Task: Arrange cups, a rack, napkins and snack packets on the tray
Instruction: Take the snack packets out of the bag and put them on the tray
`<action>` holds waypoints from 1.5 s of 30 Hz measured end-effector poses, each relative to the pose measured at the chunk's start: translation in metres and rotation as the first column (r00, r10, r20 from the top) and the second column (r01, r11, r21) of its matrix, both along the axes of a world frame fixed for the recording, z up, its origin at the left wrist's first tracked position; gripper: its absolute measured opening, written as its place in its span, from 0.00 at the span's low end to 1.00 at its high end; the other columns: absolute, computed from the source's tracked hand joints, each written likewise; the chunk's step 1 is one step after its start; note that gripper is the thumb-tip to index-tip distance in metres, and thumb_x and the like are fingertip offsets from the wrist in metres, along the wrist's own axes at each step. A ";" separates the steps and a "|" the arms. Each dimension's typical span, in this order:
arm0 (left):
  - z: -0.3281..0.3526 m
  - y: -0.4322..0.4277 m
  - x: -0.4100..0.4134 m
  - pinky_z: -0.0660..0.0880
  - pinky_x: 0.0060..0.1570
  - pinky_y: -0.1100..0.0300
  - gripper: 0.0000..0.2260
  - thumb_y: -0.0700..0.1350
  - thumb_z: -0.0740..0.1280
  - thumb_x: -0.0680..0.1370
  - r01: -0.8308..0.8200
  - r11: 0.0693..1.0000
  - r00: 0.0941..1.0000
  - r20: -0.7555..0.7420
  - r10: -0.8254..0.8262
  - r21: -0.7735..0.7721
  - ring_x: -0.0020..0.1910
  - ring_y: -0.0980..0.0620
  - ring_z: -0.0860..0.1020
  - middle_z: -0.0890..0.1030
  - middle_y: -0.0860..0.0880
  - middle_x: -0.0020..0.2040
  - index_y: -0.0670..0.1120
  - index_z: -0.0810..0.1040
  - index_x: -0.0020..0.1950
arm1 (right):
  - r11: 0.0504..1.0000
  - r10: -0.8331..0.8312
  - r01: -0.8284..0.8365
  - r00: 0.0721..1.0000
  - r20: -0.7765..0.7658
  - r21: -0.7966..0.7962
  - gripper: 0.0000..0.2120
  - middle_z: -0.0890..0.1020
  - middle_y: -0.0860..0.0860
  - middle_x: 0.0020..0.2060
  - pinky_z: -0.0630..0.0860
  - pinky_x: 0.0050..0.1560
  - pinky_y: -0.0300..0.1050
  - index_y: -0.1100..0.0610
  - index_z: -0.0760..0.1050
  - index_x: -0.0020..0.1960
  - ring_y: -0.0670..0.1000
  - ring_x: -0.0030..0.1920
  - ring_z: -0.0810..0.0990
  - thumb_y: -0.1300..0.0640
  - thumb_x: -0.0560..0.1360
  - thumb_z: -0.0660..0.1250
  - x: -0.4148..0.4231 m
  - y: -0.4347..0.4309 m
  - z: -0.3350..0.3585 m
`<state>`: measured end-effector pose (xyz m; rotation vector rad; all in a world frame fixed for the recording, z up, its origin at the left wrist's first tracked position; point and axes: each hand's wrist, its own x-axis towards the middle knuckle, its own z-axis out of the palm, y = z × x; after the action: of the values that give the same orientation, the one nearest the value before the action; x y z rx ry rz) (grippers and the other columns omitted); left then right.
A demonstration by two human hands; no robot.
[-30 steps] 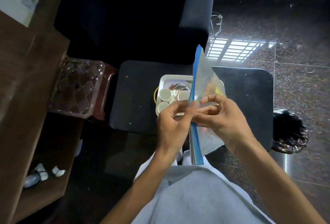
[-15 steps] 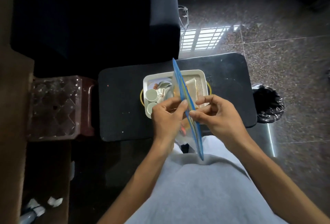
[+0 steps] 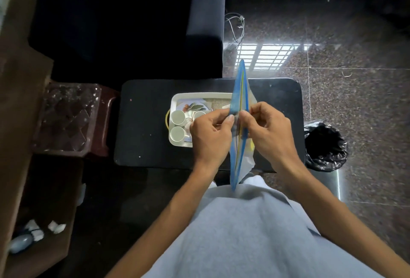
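Two hands, left hand [image 3: 210, 132] and right hand [image 3: 271, 131], each grip pinching zip bag [image 3: 240, 82] mid-frame above tray [image 3: 175, 100]; advised: part seal evenly, keeping bag upright.

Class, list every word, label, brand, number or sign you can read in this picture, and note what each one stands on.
No text can be read anywhere in this view.
Clear zip bag, pinched by the left hand and right hand: blue and yellow strips only, no print visible.
Leaf-patterned napkin on the tray: a picture, no letters.
Cups: plain white.
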<state>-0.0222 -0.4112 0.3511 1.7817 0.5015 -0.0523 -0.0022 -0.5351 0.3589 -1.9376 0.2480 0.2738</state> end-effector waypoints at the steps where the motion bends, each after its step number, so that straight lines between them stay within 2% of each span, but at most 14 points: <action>1: 0.001 -0.009 0.002 0.85 0.50 0.51 0.09 0.37 0.68 0.80 -0.061 0.996 0.997 -0.046 0.058 -0.065 0.46 0.50 0.87 0.88 0.45 0.49 0.41 0.86 0.57 | 0.997 -0.015 0.018 0.999 -0.046 0.073 0.07 0.86 0.53 0.38 0.83 0.46 0.55 0.57 0.80 0.45 0.54 0.40 0.85 0.54 0.78 0.69 0.003 -0.009 -0.002; 4: 0.004 -0.037 0.010 0.85 0.45 0.55 0.08 0.34 0.67 0.80 -0.249 0.933 0.961 -0.186 0.205 -0.260 0.41 0.51 0.86 0.88 0.44 0.45 0.40 0.86 0.52 | 0.906 -0.042 0.134 0.972 -0.230 0.401 0.07 0.85 0.56 0.40 0.82 0.43 0.49 0.61 0.78 0.46 0.52 0.39 0.84 0.60 0.80 0.66 0.011 -0.031 -0.006; 7: 0.001 -0.052 0.018 0.81 0.34 0.64 0.10 0.33 0.66 0.80 -0.426 0.748 0.900 -0.324 0.292 -0.509 0.33 0.56 0.85 0.87 0.50 0.35 0.43 0.84 0.44 | 0.739 -0.040 0.294 0.917 -0.396 0.606 0.11 0.84 0.49 0.33 0.79 0.37 0.38 0.59 0.77 0.43 0.45 0.34 0.81 0.62 0.82 0.61 0.021 -0.050 -0.009; 12: -0.006 -0.052 0.027 0.83 0.37 0.64 0.08 0.34 0.64 0.81 -0.581 0.448 0.813 -0.466 0.349 -0.679 0.31 0.57 0.85 0.86 0.50 0.33 0.43 0.80 0.46 | 0.580 -0.029 0.434 0.857 -0.515 0.690 0.11 0.83 0.47 0.34 0.77 0.39 0.37 0.56 0.75 0.43 0.45 0.37 0.80 0.65 0.81 0.60 0.033 -0.083 -0.016; 17: -0.007 -0.036 0.023 0.82 0.33 0.62 0.07 0.34 0.63 0.82 -0.629 0.335 0.769 -0.499 0.399 -0.701 0.34 0.54 0.86 0.87 0.46 0.37 0.39 0.82 0.51 | 0.498 -0.056 0.511 0.825 -0.562 0.700 0.17 0.83 0.48 0.34 0.80 0.43 0.38 0.57 0.80 0.37 0.45 0.37 0.82 0.67 0.80 0.59 0.045 -0.111 -0.017; 23: -0.006 -0.026 0.029 0.83 0.34 0.61 0.06 0.36 0.65 0.82 -0.646 0.347 0.754 -0.497 0.429 -0.680 0.35 0.53 0.87 0.87 0.46 0.39 0.39 0.82 0.54 | 0.542 -0.042 0.467 0.846 -0.532 0.699 0.11 0.83 0.49 0.39 0.79 0.47 0.40 0.58 0.76 0.44 0.47 0.42 0.80 0.66 0.81 0.59 0.051 -0.119 -0.017; 26: -0.005 -0.036 0.030 0.84 0.40 0.60 0.11 0.49 0.66 0.83 -0.523 0.509 0.851 -0.384 0.360 -0.683 0.40 0.54 0.87 0.87 0.49 0.41 0.44 0.83 0.54 | 0.492 0.088 0.359 0.886 -0.456 0.793 0.12 0.81 0.48 0.38 0.79 0.41 0.37 0.55 0.76 0.42 0.45 0.37 0.79 0.66 0.80 0.59 0.050 -0.106 -0.009; 29: -0.006 -0.056 0.024 0.79 0.63 0.44 0.22 0.61 0.67 0.78 -0.390 0.676 0.915 -0.347 0.207 -0.625 0.58 0.44 0.84 0.86 0.44 0.56 0.45 0.84 0.61 | 0.471 0.176 0.261 0.908 -0.379 0.843 0.17 0.79 0.47 0.34 0.77 0.37 0.36 0.54 0.76 0.39 0.44 0.34 0.77 0.67 0.81 0.56 0.047 -0.091 -0.003; 32: -0.009 -0.067 0.023 0.75 0.68 0.38 0.08 0.52 0.74 0.77 -0.431 0.780 0.895 -0.326 0.304 -0.454 0.56 0.45 0.84 0.87 0.48 0.47 0.48 0.88 0.48 | 0.497 0.195 0.218 0.915 -0.353 0.840 0.12 0.79 0.46 0.34 0.78 0.40 0.36 0.56 0.73 0.44 0.42 0.34 0.77 0.65 0.83 0.57 0.043 -0.085 -0.001; 35: -0.010 -0.067 0.023 0.76 0.68 0.43 0.05 0.44 0.71 0.80 -0.482 0.718 0.876 -0.284 0.390 -0.503 0.58 0.47 0.85 0.88 0.49 0.48 0.47 0.87 0.49 | 0.627 0.147 0.196 0.921 -0.361 0.754 0.12 0.78 0.50 0.35 0.79 0.39 0.37 0.56 0.73 0.42 0.45 0.35 0.77 0.63 0.83 0.58 0.037 -0.098 -0.004; 39: -0.012 -0.066 0.019 0.78 0.64 0.55 0.09 0.41 0.63 0.84 -0.408 0.649 0.911 -0.243 0.333 -0.642 0.56 0.54 0.85 0.88 0.50 0.53 0.42 0.82 0.59 | 0.888 -0.013 0.172 0.936 -0.352 0.426 0.07 0.82 0.52 0.38 0.80 0.40 0.40 0.58 0.76 0.46 0.49 0.37 0.82 0.61 0.82 0.62 0.027 -0.128 -0.004; 42: -0.012 -0.066 0.011 0.78 0.63 0.57 0.11 0.41 0.62 0.84 -0.384 0.620 0.921 -0.235 0.311 -0.684 0.58 0.53 0.85 0.84 0.46 0.60 0.40 0.80 0.63 | 0.987 0.050 -0.052 0.999 -0.015 -0.150 0.07 0.80 0.51 0.46 0.74 0.46 0.32 0.56 0.77 0.54 0.48 0.44 0.80 0.56 0.78 0.69 0.019 -0.137 0.001; 43: -0.012 -0.064 0.009 0.78 0.64 0.57 0.11 0.42 0.62 0.84 -0.377 0.621 0.924 -0.230 0.306 -0.688 0.60 0.51 0.84 0.84 0.45 0.61 0.41 0.81 0.63 | 0.945 0.151 -0.096 0.976 0.158 -0.313 0.08 0.79 0.50 0.48 0.71 0.49 0.28 0.57 0.78 0.55 0.46 0.45 0.78 0.57 0.77 0.70 0.020 -0.134 0.006; 45: -0.012 -0.058 0.006 0.79 0.63 0.57 0.11 0.42 0.64 0.84 -0.375 0.633 0.924 -0.220 0.313 -0.677 0.62 0.49 0.83 0.85 0.45 0.61 0.42 0.82 0.61 | 0.887 0.382 -0.207 0.832 0.403 -0.413 0.07 0.81 0.53 0.48 0.68 0.52 0.26 0.59 0.82 0.53 0.46 0.46 0.77 0.62 0.76 0.71 0.024 -0.119 0.018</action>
<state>-0.0161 -0.4694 0.3392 0.8927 0.7582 -0.0426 0.0219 -0.6541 0.3767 -2.3332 -0.3668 -0.0593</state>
